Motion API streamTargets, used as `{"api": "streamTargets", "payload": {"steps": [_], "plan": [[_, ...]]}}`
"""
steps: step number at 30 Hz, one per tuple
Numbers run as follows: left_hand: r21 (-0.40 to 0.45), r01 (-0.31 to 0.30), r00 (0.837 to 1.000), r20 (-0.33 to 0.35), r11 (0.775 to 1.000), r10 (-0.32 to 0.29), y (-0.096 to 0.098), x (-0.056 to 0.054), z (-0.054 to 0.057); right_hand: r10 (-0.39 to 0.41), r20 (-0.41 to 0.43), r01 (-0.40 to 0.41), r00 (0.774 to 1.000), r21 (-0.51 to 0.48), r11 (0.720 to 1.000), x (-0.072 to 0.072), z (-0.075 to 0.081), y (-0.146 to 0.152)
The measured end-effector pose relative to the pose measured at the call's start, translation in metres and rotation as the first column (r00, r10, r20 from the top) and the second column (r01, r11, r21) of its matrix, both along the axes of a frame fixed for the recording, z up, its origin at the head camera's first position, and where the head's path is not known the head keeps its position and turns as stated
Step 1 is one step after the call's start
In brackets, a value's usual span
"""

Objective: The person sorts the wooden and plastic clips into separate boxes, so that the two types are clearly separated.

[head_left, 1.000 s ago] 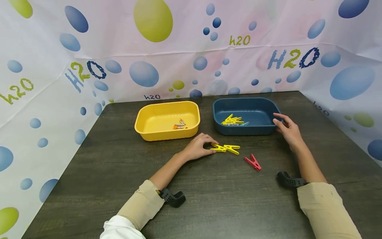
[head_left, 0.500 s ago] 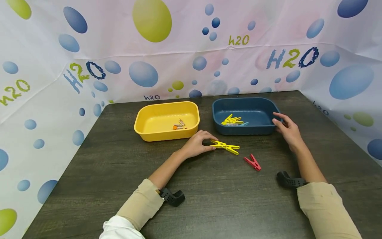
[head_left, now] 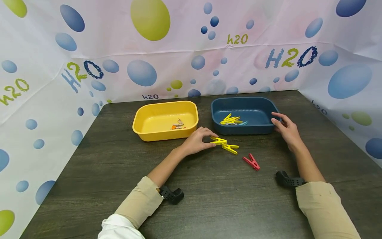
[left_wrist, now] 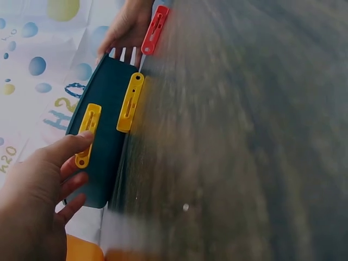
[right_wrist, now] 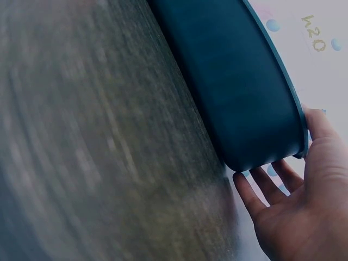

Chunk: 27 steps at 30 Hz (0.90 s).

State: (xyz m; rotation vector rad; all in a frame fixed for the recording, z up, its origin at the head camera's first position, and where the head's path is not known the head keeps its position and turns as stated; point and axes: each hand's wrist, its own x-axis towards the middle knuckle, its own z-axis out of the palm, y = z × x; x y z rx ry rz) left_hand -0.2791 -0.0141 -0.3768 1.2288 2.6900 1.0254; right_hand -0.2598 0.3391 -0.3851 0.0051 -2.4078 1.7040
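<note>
In the head view my left hand (head_left: pixel 197 142) pinches a yellow clothespin (head_left: pixel 219 141) between thumb and fingers. A second yellow clothespin (head_left: pixel 230 148) lies on the table just to its right. Farther right is a red clothespin (head_left: pixel 252 162). My right hand (head_left: pixel 287 131) holds the right end of the blue bin (head_left: pixel 247 130), its thumb at the rim. The right wrist view shows fingertips (right_wrist: pixel 262 176) against the bin's end wall. Several yellow clothespins (head_left: pixel 230 119) and a light-blue piece lie inside that bin.
A yellow bin (head_left: pixel 164 135) stands left of the blue one, with a few small orange and pale clips (head_left: pixel 178 125) in it. Both bins stand near the back of the dark wooden table (head_left: pixel 209 199). A patterned sheet (head_left: pixel 167 66) hangs behind and beside the table.
My left hand has shifted slightly back toward the bins with its yellow clothespin, which now sits a little farther back than the second one. The right hand has stayed at the blue bin.
</note>
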Motion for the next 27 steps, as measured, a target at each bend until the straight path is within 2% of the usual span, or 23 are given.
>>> {"api": "streamTargets", "payload": {"steps": [15, 22, 27], "plan": [[-0.016, 0.007, 1.0, 0.016, 1.0, -0.007, 0.009, -0.002, 0.011, 0.002, 0.002, -0.001, 1.0, -0.002, 1.0, 0.002, 0.003, -0.002], [-0.041, 0.01, 1.0, 0.008, 0.999, -0.01, 0.016, -0.005, 0.017, -0.001, 0.003, 0.001, 1.0, -0.029, 1.0, 0.0, 0.002, -0.001], [-0.051, 0.026, 1.0, -0.004, 0.998, -0.026, 0.019, -0.006, 0.02, -0.011, 0.013, 0.011, 1.0, -0.011, 1.0, 0.0, 0.0, -0.001]]}}
